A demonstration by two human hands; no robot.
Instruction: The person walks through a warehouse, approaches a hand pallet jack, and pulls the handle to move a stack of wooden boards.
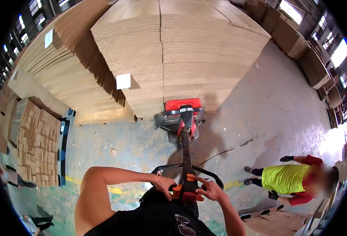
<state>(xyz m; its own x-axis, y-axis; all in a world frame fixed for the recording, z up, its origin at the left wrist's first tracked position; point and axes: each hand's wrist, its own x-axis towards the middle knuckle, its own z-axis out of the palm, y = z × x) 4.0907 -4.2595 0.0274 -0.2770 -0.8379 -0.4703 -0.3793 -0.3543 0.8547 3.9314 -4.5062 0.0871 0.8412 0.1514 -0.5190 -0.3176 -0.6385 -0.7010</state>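
A red and black pallet truck (183, 114) stands under a tall stack of flat cardboard sheets (169, 51). Its long black tiller runs down toward me and ends in a looped handle with an orange control head (188, 185). My left hand (163, 185) grips the left side of that handle head. My right hand (208, 190) rests on its right side, fingers partly spread over the controls. Both forearms come in from the lower edge.
Another tall cardboard stack (59, 67) stands to the left, and a pallet of smaller bundles (35, 141) at the far left. A person in a yellow-green vest (287, 179) walks at the right. More stacks (299, 43) line the far right. Flat sheets (275, 222) lie lower right. The worn concrete floor (267, 106) stretches to the right.
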